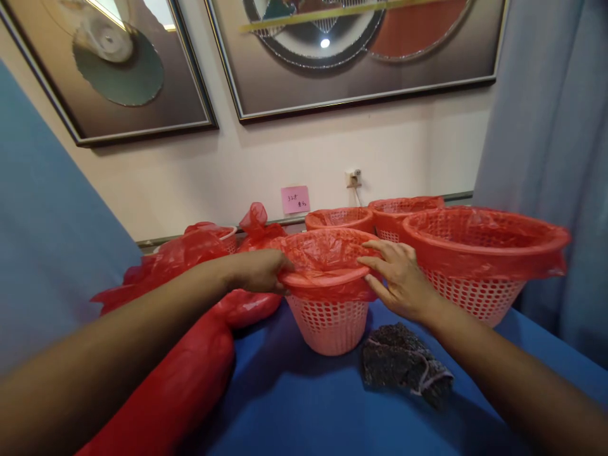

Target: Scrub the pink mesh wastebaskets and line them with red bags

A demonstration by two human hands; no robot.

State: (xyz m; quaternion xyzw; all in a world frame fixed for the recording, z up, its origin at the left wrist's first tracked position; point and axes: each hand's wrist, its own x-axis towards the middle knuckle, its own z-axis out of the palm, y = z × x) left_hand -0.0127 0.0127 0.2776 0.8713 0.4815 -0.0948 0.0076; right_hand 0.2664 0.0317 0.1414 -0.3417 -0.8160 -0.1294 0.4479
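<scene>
A small pink mesh basket stands upright on the blue table, lined with a red plastic bag whose edge is folded out over the rim. My left hand is closed on the bag at the left side of the rim, its fingertips partly hidden. At the right side, my right hand has its fingers stretched out and apart, touching or almost touching the bag-covered rim. Below that hand, a dark crumpled mesh bundle with a pale cord lies on the table.
A larger lined basket is at the right, with two more lined baskets behind. Filled red bags crowd the left side. The blue table backs onto a wall with a pink note and a socket.
</scene>
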